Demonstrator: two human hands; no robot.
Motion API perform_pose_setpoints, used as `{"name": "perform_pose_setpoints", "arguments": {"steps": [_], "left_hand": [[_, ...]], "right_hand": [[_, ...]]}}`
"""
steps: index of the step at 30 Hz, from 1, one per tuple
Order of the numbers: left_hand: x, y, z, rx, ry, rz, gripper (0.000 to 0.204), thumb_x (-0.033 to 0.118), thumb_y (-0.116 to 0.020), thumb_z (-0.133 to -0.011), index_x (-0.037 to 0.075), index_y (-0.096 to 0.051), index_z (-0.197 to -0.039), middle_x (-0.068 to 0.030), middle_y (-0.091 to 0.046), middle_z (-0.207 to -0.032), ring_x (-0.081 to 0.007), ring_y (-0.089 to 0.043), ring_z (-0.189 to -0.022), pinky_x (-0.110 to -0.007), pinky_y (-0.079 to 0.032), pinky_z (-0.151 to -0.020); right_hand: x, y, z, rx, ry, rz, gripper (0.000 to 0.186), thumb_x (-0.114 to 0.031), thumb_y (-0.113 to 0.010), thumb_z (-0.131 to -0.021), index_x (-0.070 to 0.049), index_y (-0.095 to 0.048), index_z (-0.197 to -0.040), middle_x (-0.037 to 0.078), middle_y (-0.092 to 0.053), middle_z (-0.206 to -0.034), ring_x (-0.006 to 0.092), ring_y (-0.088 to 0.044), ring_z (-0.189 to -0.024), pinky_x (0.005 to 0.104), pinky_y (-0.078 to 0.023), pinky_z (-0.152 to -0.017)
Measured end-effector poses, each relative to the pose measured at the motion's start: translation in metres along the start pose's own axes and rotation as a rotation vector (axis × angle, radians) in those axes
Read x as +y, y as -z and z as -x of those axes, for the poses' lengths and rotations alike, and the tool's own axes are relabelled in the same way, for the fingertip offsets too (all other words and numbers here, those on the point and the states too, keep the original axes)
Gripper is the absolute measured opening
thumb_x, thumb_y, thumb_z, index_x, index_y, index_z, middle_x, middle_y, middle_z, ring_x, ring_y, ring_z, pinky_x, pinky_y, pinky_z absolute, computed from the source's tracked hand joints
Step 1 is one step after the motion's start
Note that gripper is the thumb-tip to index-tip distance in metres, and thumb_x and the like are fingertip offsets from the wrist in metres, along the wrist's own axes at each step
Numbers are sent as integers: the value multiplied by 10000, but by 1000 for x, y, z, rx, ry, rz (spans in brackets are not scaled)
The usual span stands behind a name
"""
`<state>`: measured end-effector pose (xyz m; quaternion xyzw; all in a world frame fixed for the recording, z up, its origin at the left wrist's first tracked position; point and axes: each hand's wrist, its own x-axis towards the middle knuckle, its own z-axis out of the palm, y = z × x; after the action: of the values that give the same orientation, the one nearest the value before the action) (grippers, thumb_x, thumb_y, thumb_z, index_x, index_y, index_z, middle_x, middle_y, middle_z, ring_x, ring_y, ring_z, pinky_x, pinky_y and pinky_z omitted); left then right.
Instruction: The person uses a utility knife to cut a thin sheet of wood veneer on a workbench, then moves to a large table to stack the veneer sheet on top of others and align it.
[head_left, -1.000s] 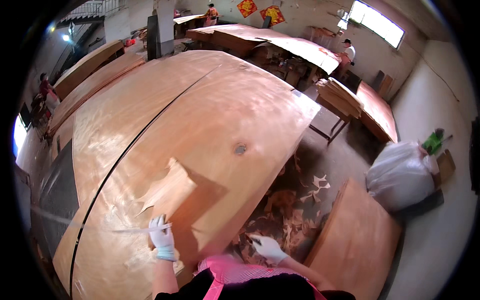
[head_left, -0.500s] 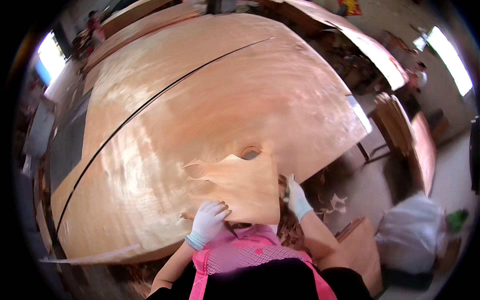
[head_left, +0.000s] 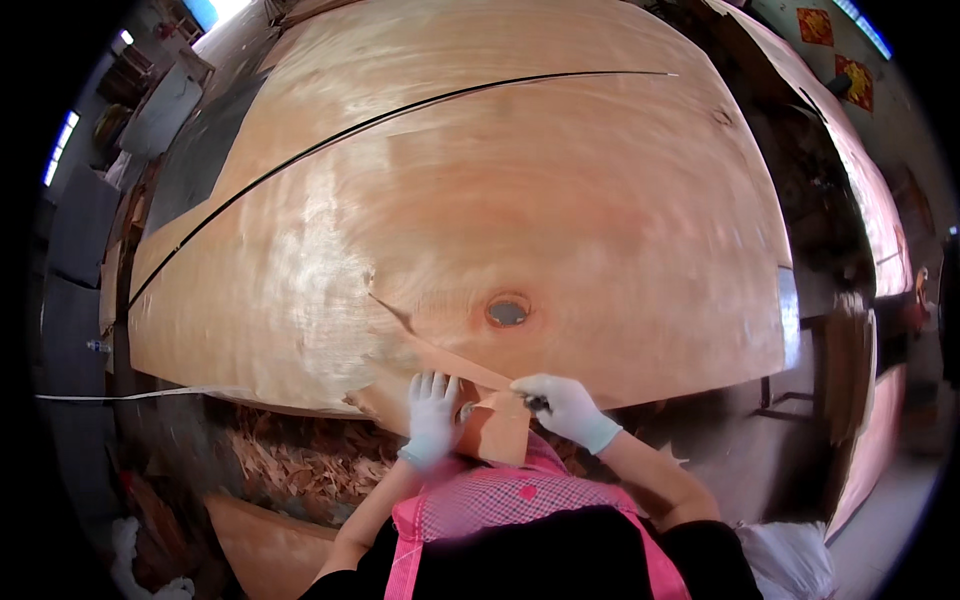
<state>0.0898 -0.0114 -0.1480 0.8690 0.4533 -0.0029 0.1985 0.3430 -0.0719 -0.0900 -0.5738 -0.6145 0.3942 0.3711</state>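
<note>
The sheet (head_left: 480, 230), tan and glossy, fills most of my remote view, its near edge just before the wearer. Across its far half bows a thin black strip (head_left: 400, 123). The scraps (head_left: 310, 465) lie in a heap below the near edge, to the left, with a board (head_left: 265, 540) beside them at the lower rim. The wearer's apron (head_left: 520, 505), pink and checked, stands close to the near edge.

At that edge, between the two gloved hands, I find the piece (head_left: 502, 438): its lower part hangs before the apron, and a narrow tongue tapers away over the sheet. The left hand (head_left: 432, 412) rests with fingers extended and close together; whether its palm bears on the piece or the sheet, I cannot tell. The right hand (head_left: 565, 408) is curled around a dark tool (head_left: 538, 404), its fingertips at the piece's right side. Beyond the hands, the hole (head_left: 508, 313) shows grey within a darker ring.
</note>
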Motion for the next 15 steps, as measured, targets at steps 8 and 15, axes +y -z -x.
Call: {"name": "perform_pose_setpoints", "arguments": {"steps": [8, 15], "left_hand": [[33, 3, -69, 281, -102, -11, 642, 324, -694, -829, -4, -495, -1343, -244, -466, -1407, -418, -405, -1317, -538, -271, -1123], [10, 4, -96, 360, 52, 219, 489, 218, -693, -829, 34, -546, -1259, -197, -569, -1233, -373, -588, -1061, -459, -484, -899]], "right_hand": [[86, 72, -113, 298, -550, 217, 274, -254, -694, -859, -13, -700, -990, 181, -700, -858, 321, -671, -814, 406, -511, -728], [76, 65, -112, 336, -179, 212, 490, -237, -628, -901, -34, -529, -1336, 205, -642, -1133, 321, -628, -1020, 393, -511, -863]]}}
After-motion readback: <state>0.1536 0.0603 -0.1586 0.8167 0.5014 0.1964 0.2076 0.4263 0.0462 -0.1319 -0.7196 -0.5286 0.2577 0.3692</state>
